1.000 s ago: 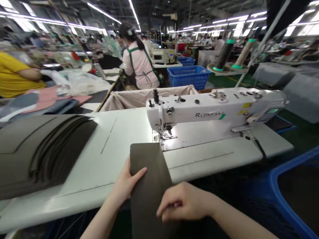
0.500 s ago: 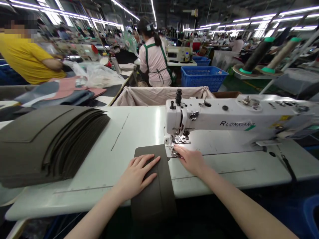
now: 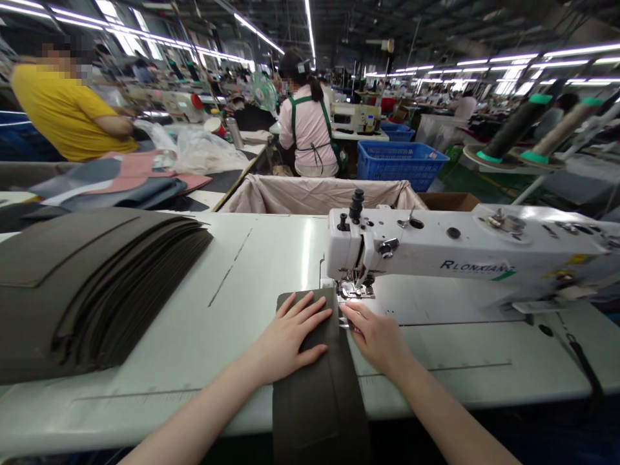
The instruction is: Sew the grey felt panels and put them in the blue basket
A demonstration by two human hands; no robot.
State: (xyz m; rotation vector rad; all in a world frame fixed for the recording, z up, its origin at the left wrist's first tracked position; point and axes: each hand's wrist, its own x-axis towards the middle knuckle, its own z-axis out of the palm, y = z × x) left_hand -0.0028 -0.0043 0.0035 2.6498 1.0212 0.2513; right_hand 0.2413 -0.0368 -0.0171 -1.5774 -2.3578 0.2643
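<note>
My left hand lies flat with fingers spread on a dark grey-brown fabric panel, which hangs over the table's front edge. The panel's far right corner sits beside the presser foot of a white sewing machine. Just in front of the foot, my right hand has its fingers drawn together, its fingertips close to the panel's right edge. A small shiny metal part shows by those fingertips; whether it is held or belongs to the machine is unclear.
A thick stack of similar dark panels lies on the left of the table. Behind the table stands a cloth-lined bin. Thread cones rise at right. Two co-workers, in yellow and in pink, are farther off.
The panel has moved right under my left hand, closer to the presser foot. My right hand has drawn slightly back toward me, its fingers more bent. The view has shifted a little.
</note>
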